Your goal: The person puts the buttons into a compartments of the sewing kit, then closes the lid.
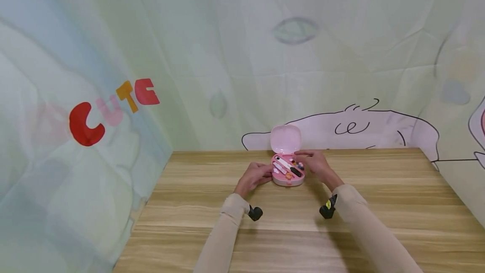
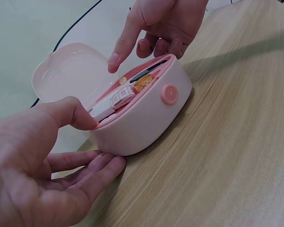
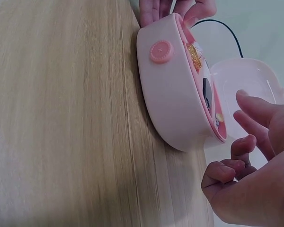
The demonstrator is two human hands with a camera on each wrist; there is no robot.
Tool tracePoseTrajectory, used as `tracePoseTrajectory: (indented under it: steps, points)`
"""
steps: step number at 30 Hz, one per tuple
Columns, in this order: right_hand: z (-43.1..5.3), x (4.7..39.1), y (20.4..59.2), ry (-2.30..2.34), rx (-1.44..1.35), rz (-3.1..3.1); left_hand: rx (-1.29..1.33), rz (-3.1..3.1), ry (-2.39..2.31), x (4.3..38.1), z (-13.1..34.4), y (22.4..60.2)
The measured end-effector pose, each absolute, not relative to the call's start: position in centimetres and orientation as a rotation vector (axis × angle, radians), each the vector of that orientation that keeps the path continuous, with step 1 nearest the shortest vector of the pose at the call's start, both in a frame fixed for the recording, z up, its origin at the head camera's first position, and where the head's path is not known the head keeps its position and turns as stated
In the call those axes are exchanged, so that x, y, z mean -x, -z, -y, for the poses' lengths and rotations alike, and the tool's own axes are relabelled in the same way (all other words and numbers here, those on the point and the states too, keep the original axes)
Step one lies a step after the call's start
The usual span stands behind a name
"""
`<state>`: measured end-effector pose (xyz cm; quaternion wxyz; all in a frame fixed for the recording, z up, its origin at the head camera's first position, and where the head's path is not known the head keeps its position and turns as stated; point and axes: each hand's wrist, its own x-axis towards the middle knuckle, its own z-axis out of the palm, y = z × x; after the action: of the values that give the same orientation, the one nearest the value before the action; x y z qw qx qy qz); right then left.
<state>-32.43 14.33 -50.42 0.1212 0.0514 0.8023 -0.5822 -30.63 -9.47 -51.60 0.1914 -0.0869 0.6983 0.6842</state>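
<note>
A pink-and-white sewing box (image 1: 289, 183) stands on the table with its lid (image 1: 286, 139) tipped back on the far side. Inside are a folded measuring tape (image 2: 122, 96), an orange roll (image 2: 143, 83) and a white tool with a black handle (image 1: 296, 172). Small colourful pieces at the box's right side are too small to tell. My left hand (image 1: 255, 176) grips the box's left side, thumb on the rim and fingers low against the wall. Over the right rear edge, near the lid, hovers my right hand (image 1: 318, 166), holding nothing, its thumb extended and other fingers loosely bent.
The wood-grain table (image 1: 182, 205) reaches back to a printed cloth backdrop (image 1: 227, 75). A round pink button (image 2: 170, 94) sticks out of the box's front wall. A black camera (image 1: 255, 213) sits at the left wrist, another camera (image 1: 327, 210) at the right.
</note>
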Motion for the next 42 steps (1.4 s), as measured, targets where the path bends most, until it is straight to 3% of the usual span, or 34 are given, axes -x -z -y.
tracePoseTrajectory:
  steps: [32,42]
  points:
    - [-15.3,34.2,49.4,1.952,-0.178,-2.337,0.162,-1.908,-2.002,30.6,9.5,51.9]
    - [-14.9,35.0,48.7,1.903,-0.044,-2.2,0.155,-1.925,-2.003,30.3,9.6,51.5]
